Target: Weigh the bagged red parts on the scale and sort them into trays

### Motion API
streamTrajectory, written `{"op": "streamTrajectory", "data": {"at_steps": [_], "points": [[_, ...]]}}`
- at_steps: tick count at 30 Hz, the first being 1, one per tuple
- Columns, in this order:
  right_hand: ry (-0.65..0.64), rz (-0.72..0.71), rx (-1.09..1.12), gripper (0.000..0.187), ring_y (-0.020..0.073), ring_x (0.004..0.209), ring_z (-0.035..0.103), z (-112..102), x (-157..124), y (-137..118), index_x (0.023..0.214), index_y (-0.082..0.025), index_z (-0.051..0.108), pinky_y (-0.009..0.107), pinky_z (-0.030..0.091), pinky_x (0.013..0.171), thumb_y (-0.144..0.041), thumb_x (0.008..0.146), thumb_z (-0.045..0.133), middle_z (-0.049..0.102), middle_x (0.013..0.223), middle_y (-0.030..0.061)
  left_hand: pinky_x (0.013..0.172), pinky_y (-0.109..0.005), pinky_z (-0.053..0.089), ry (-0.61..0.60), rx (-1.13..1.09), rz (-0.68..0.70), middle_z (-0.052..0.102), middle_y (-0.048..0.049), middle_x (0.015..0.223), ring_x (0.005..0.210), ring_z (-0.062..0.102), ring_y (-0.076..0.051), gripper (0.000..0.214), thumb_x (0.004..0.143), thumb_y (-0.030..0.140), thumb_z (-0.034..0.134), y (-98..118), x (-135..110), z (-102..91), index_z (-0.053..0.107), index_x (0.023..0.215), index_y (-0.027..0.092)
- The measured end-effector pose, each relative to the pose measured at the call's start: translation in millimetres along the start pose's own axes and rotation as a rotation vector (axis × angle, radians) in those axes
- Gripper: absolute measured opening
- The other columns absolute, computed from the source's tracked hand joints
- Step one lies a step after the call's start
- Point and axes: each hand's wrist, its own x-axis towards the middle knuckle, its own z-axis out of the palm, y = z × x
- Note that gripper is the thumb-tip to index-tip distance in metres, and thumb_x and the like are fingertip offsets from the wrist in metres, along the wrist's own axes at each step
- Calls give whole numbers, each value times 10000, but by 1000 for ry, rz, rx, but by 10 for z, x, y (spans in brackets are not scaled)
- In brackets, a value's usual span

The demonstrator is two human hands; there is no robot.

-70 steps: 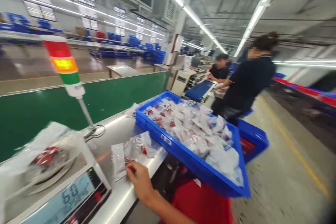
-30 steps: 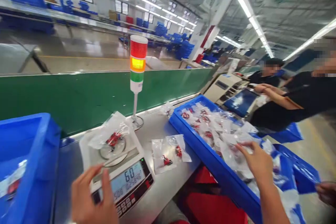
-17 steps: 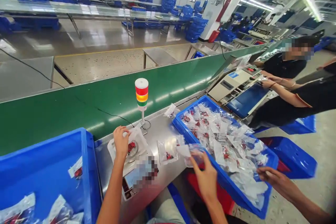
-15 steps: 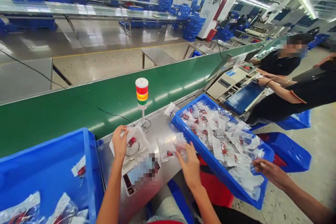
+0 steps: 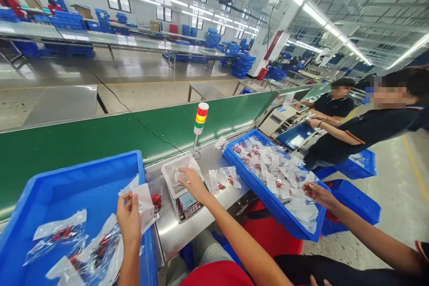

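My left hand [image 5: 129,216] pinches a clear plastic bag [image 5: 145,203] at the right rim of the left blue bin [image 5: 142,174]; a red part [image 5: 156,201] shows at its far side. My right hand [image 5: 194,183] reaches over the tray of a white weighing scale [image 5: 170,187]. Its curled fingers are on a clear bag [image 5: 177,176] lying there; the bag's contents are mostly covered. The scale's lit display [image 5: 187,201] faces me. Two bags with small red parts [image 5: 221,181] lie side by side on the metal table [image 5: 170,237], just right of the scale.
Several bags of red parts [image 5: 100,246] lie in the left bin. A blue bin [image 5: 234,165] heaped with bags stands on the right, where another person's hand [image 5: 315,194] reaches in. Behind the scale rise a signal lamp [image 5: 201,118] and a green belt [image 5: 83,143]. Co-workers [image 5: 372,120] stand beyond.
My left hand has moved from the scale to the left bin and now has a bag. My right hand has left the bag on the table and moved left to the scale. The view has shifted.
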Motion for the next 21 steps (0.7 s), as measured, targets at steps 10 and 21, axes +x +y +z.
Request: {"op": "streamTrajectory", "data": {"at_steps": [10, 21], "points": [[-267, 325, 600, 684, 161, 752, 661, 650, -902, -215, 1061, -222, 731, 221, 454, 592, -715, 596, 828, 731, 958, 34, 468, -269, 433, -225, -207, -248, 581, 47, 583, 484, 552, -176, 772, 475, 819, 689, -239, -432, -279, 501, 935, 228], [207, 539, 856, 641, 179, 671, 613, 105, -1206, 504, 884, -261, 679, 329, 460, 662, -708, 466, 868, 619, 738, -12, 910, -635, 516, -130, 321, -11, 637, -161, 891, 919, 655, -468, 578, 478, 674, 591, -937, -476, -225, 535, 833, 221]]}}
